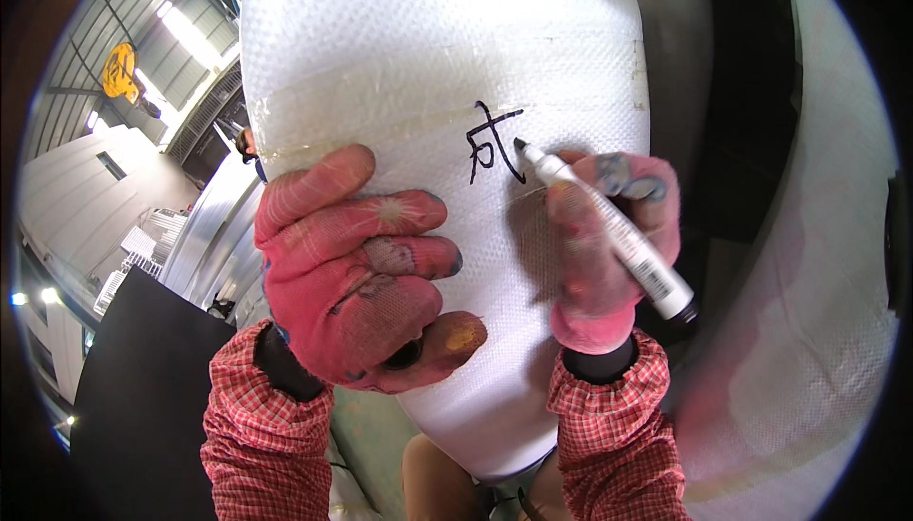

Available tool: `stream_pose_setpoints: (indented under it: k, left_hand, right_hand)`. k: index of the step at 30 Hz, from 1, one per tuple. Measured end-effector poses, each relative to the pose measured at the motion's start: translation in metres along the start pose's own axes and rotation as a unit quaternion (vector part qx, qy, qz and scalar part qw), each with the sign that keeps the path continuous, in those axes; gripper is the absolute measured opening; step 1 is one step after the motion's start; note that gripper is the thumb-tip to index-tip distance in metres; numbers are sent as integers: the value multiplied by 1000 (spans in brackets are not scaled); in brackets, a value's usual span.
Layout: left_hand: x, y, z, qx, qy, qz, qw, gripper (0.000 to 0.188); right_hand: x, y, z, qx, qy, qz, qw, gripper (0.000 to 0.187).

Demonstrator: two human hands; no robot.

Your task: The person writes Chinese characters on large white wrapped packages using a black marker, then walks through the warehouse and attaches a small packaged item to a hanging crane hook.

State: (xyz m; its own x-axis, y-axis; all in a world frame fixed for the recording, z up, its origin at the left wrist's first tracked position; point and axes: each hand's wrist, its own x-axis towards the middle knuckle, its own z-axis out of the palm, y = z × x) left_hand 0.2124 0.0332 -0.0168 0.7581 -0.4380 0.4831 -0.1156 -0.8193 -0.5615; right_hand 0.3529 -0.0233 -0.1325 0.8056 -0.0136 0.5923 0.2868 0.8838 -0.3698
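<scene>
A white woven-plastic-wrapped package (418, 55) fills the middle of the view, with clear tape across its upper part. My right hand (609, 245), in a stained pink glove, grips a white marker (618, 236) with a dark end. Its black tip is beside freshly drawn-looking black handwritten strokes (496, 145) on the wrap. My left hand (361, 264), in a matching pink glove, rests on the package with its fingers bent over the surface. Between its thumb and curled finger shows a small round black cap (404, 355), mostly hidden.
Another large white wrapped roll (808, 350) stands close on the right. At the left is a dark panel (143, 378). A yellow crane hook (120, 72) hangs in the hall behind, and part of a person's head (245, 144) shows past the package's left edge.
</scene>
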Motion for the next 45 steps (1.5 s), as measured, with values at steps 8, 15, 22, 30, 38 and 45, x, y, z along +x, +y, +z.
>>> stream_pose_setpoints:
  k: [8, 15, 22, 30, 38, 45]
  left_hand:
    - [-6, -5, -2, -11, 20, 2, 1000, 24]
    - [-10, -7, -2, -11, 25, 7, 1000, 25]
    - [-8, -8, -1, -11, 12, 4, 1000, 26]
    - [-7, -5, 5, -17, 23, 6, 1000, 26]
    - [-8, 8, 15, -16, 15, 0, 1000, 24]
    - [-14, -8, -2, -19, 11, 4, 1000, 21]
  right_hand:
    - [2, 2, 28, -10, -6, 10, 1000, 18]
    - [-12, 13, 16, -21, -87, -119, 989, 19]
    - [-16, 10, 18, 11, -18, -53, 998, 19]
    - [-17, 15, -2, -18, -22, -36, 999, 20]
    - [-21, 19, -7, -16, 29, -33, 999, 17]
    - [-26, 9, 9, -68, -132, -129, 980, 16]
